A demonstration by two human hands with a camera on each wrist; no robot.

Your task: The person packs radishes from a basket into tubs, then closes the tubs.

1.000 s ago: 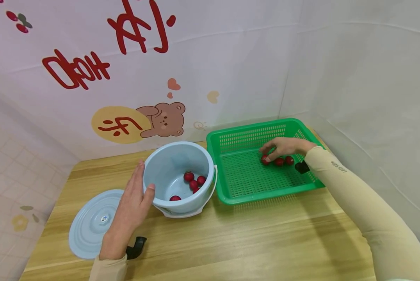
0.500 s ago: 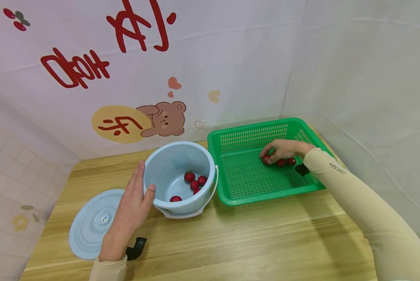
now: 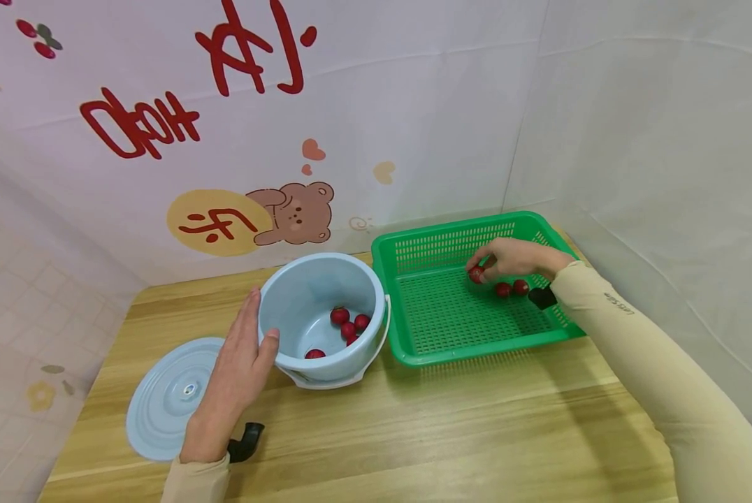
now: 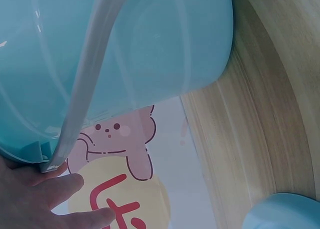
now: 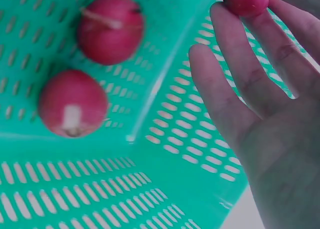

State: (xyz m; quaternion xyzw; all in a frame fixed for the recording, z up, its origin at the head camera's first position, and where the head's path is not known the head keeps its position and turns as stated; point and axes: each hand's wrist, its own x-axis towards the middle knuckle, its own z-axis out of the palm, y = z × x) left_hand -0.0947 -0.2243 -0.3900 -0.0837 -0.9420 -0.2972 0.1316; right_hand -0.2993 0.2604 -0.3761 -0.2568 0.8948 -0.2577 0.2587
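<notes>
Head view: at least five radishes (image 3: 340,316) lie in the blue bucket (image 3: 288,307); its near wall may hide more. The right hand (image 3: 514,256) pinches one radish (image 3: 476,274) inside the green basket (image 3: 476,350), at the bucket's three o'clock. Two loose radishes (image 3: 503,288) sit at the held one's four o'clock, so three seem left — more than half the work looks done. The basket's wall and the lowered handle (image 3: 386,325) stand between. The lid (image 3: 168,402) lies on the worktop (image 3: 451,433) at the bucket's eight o'clock.

Left wrist view: the left hand (image 4: 30,204) spreads its fingers beside the bucket's rim, gripping nothing — contact is unclear.

Right wrist view: the loose pair rests at eleven and nine o'clock; the pinched radish, at one o'clock, is cut off.
</notes>
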